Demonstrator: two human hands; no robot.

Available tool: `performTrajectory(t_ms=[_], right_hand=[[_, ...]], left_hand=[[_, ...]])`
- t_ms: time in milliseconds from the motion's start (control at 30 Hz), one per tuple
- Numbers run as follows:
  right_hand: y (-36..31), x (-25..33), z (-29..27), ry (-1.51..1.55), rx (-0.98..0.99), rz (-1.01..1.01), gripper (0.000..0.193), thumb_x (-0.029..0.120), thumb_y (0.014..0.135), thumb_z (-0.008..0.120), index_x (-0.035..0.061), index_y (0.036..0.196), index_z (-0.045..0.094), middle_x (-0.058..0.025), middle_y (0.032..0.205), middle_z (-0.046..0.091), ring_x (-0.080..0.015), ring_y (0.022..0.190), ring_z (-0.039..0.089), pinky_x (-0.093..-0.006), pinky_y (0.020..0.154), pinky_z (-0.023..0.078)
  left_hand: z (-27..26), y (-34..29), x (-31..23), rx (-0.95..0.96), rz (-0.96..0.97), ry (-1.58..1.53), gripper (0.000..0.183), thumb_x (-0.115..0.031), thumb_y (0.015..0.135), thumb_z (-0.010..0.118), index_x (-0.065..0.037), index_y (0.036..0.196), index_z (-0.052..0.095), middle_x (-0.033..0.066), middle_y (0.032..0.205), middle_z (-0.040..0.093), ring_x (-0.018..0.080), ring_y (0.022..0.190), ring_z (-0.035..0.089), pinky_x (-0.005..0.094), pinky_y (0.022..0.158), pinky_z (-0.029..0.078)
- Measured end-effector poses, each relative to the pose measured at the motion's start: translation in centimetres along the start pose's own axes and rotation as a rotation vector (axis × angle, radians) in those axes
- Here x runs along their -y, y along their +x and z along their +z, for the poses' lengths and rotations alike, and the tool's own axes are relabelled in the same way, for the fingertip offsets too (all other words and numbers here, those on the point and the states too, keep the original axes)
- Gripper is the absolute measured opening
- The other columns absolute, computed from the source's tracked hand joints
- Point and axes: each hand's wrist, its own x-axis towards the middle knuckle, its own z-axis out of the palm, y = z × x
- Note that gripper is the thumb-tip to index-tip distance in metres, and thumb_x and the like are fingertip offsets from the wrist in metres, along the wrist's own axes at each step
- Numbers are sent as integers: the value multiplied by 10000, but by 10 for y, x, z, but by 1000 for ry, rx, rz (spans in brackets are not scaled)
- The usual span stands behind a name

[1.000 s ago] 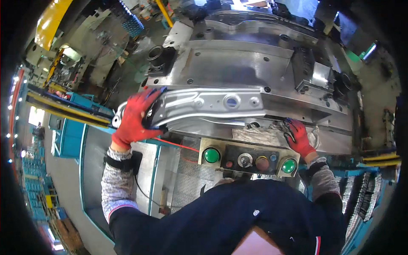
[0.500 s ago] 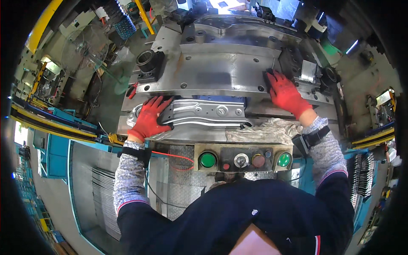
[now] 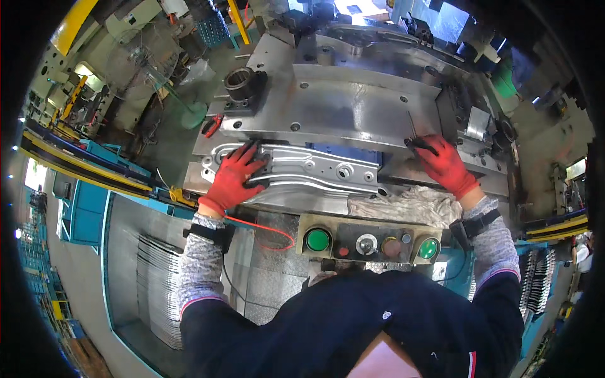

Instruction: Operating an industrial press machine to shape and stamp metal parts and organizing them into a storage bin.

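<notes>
Resting the left hand point(image 3: 234, 181), loosely spread, across the left end of the silvery stamped panel point(image 3: 324, 169), lying before the steel die point(image 3: 346, 110)! Holding the right hand point(image 3: 443, 165) half-curled at a thin rod point(image 3: 412, 123), perhaps pinching it; can't tell. Could send that panel skidding by pressing one end only, or snag it on the crumpled cloth point(image 3: 413, 206) alongside.

Grey floor point(image 3: 74, 268) runs along the left, past a teal box point(image 3: 85, 220). Farther off on the left stand a pedestal fan point(image 3: 144, 60) with a green base point(image 3: 194, 116) and a slanting yellow post point(image 3: 239, 22). White light point(image 3: 362, 7) glares at the far edge.
</notes>
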Motion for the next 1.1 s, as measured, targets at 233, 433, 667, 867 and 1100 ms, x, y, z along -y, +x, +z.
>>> performTrajectory(t_ms=[233, 433, 667, 867, 1100], right_hand=[[5, -3, -7, 68, -170, 193, 412, 30, 684, 671, 44, 1089, 596, -153, 1076, 559, -329, 956, 581, -398, 779, 507], [61, 42, -56, 327, -275, 240, 318, 27, 725, 658, 20, 1041, 626, -172, 1014, 636, -351, 976, 595, -391, 851, 479], [114, 55, -76, 740, -282, 322, 329, 18, 755, 641, -9, 1080, 603, -150, 1056, 626, -241, 990, 611, -341, 884, 466], [154, 34, -45, 799, -165, 497, 335, 124, 888, 608, 2, 1195, 554, -138, 1014, 642, -158, 950, 599, -300, 828, 473], [258, -62, -14, 545, -312, 418, 292, 250, 926, 546, -16, 1035, 596, -155, 849, 652, -206, 774, 620, -347, 711, 478]], left_hand=[[-3, 8, -32, -223, 8, -133, 640, -348, 727, 701, -99, 1290, 526, 176, 1351, 457, 380, 1223, 427, 468, 1026, 326], [-24, 93, -123, -438, 136, -208, 647, -307, 743, 692, -37, 1294, 487, 217, 1339, 439, 393, 1244, 404, 498, 1037, 305], [-18, 143, -136, -593, 240, -179, 341, -234, 768, 653, -59, 1046, 560, 191, 1306, 460, 370, 1224, 417, 499, 1030, 308], [0, 164, -104, -719, 138, -185, 308, -227, 791, 645, -61, 1036, 557, 182, 1293, 486, 375, 1228, 423, 511, 1038, 298], [14, 163, -56, -576, -112, -39, 562, -353, 811, 614, -30, 1256, 497, 233, 1289, 476, 398, 1211, 422, 509, 1049, 286]])
